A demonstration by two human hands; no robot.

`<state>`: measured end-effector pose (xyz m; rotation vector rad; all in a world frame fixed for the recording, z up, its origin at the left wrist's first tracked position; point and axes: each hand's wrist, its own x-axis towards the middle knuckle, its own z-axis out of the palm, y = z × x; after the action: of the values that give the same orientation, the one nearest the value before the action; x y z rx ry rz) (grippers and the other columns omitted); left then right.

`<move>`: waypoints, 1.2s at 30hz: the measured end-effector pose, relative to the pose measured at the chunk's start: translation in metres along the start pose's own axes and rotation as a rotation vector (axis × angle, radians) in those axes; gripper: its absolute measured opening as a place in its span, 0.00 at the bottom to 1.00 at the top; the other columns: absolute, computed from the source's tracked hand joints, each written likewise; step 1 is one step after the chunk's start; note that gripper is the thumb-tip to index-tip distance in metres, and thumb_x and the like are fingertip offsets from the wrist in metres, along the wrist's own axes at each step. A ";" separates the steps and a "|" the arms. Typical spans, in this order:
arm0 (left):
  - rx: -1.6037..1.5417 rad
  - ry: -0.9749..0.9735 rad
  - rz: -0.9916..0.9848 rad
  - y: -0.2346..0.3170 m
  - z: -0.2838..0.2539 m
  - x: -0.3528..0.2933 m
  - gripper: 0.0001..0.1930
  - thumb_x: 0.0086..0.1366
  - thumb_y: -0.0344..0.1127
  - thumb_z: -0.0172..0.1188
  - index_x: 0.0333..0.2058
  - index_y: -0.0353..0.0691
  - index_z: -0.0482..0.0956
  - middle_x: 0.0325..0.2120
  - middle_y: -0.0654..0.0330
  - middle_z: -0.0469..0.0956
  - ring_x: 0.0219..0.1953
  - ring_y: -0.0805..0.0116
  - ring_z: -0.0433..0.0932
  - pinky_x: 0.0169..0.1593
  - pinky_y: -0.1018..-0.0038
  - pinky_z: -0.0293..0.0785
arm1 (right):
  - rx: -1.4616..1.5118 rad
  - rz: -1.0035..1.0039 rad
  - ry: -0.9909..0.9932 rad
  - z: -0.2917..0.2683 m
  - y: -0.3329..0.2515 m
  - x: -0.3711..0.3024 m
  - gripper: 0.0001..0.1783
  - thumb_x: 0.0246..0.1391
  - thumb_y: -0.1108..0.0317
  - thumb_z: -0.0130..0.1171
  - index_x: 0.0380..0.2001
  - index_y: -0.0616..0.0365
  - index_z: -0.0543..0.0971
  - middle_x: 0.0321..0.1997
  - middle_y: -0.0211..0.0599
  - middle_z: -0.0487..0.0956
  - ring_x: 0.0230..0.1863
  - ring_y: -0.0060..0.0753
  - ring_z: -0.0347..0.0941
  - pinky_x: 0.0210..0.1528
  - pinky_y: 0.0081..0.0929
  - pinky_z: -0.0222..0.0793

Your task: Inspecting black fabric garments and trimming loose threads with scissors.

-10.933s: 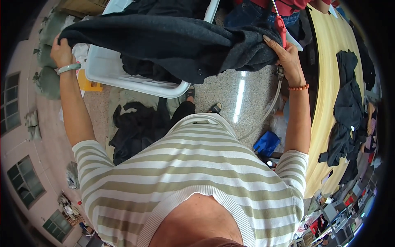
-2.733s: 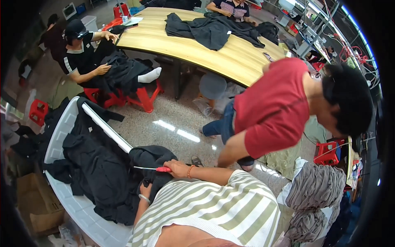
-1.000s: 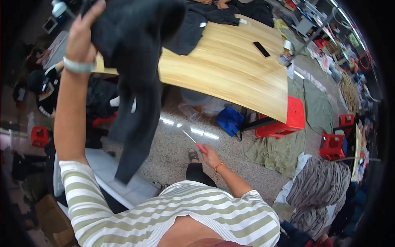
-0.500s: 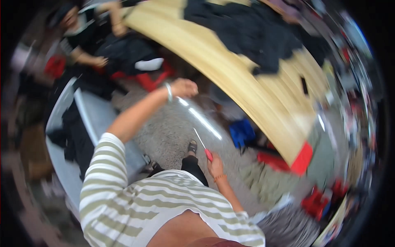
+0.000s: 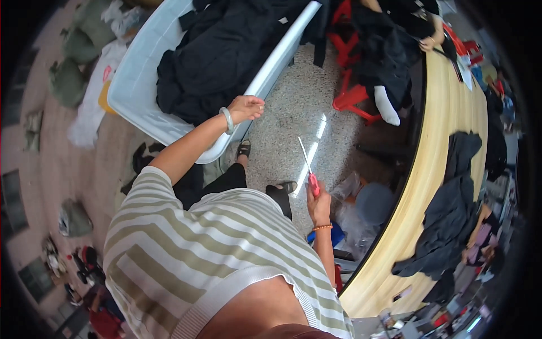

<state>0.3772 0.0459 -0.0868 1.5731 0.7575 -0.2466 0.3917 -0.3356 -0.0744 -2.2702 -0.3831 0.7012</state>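
Right hand (image 5: 319, 208) gripping red-handled scissors (image 5: 309, 169) over the speckled floor (image 5: 293, 107), left hand (image 5: 246, 107) hovering loosely curled, holding nothing, by the white plastic tub's (image 5: 132, 96) rim, dark garments (image 5: 217, 53) heaped inside, curved wooden surface (image 5: 446, 169) lying right.

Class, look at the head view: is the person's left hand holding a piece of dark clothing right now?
No, the left hand is empty, held above the rim of the white bin where the dark clothes lie.

The left hand (image 5: 246, 107) hovers empty over the rim of the white bin (image 5: 138, 107) of dark garments (image 5: 217, 53). Right of the bin, the right hand (image 5: 318, 204) has its grip closed on red-handled scissors (image 5: 309, 169).
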 end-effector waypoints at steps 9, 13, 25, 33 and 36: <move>0.121 0.335 0.265 -0.069 -0.080 0.066 0.11 0.63 0.33 0.62 0.44 0.38 0.79 0.31 0.60 0.82 0.32 0.69 0.79 0.38 0.72 0.77 | -0.053 -0.186 -0.192 0.084 -0.135 0.090 0.12 0.58 0.67 0.59 0.42 0.62 0.77 0.32 0.55 0.79 0.36 0.55 0.79 0.38 0.36 0.72; 0.665 0.357 0.172 -0.111 -0.121 0.114 0.28 0.56 0.40 0.68 0.55 0.46 0.72 0.49 0.57 0.72 0.54 0.57 0.69 0.57 0.61 0.67 | -0.067 -0.080 -0.236 0.099 -0.150 0.102 0.12 0.59 0.68 0.58 0.44 0.62 0.78 0.35 0.53 0.81 0.37 0.51 0.80 0.40 0.36 0.74; 0.600 0.181 0.167 -0.144 -0.191 0.197 0.10 0.61 0.38 0.61 0.37 0.40 0.77 0.36 0.51 0.79 0.41 0.52 0.78 0.44 0.57 0.72 | -0.038 0.006 -0.169 0.123 -0.174 0.126 0.10 0.59 0.71 0.59 0.42 0.64 0.78 0.35 0.46 0.82 0.37 0.31 0.79 0.41 0.27 0.73; -0.665 0.431 0.566 -0.006 -0.391 0.274 0.09 0.69 0.36 0.57 0.41 0.37 0.78 0.32 0.58 0.82 0.36 0.65 0.81 0.44 0.72 0.78 | -0.078 -0.011 -0.201 0.118 -0.208 0.153 0.11 0.61 0.68 0.57 0.41 0.65 0.77 0.33 0.51 0.79 0.34 0.39 0.77 0.40 0.30 0.72; 0.090 0.985 0.524 -0.024 -0.399 0.265 0.14 0.68 0.44 0.59 0.41 0.38 0.78 0.32 0.57 0.81 0.36 0.66 0.81 0.42 0.73 0.76 | -0.118 -0.033 -0.185 0.116 -0.212 0.160 0.11 0.61 0.68 0.57 0.42 0.65 0.77 0.34 0.52 0.79 0.35 0.46 0.78 0.40 0.33 0.73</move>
<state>0.4540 0.5081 -0.1903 1.8970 1.0270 0.9544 0.4392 -0.0504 -0.0518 -2.3107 -0.5618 0.8956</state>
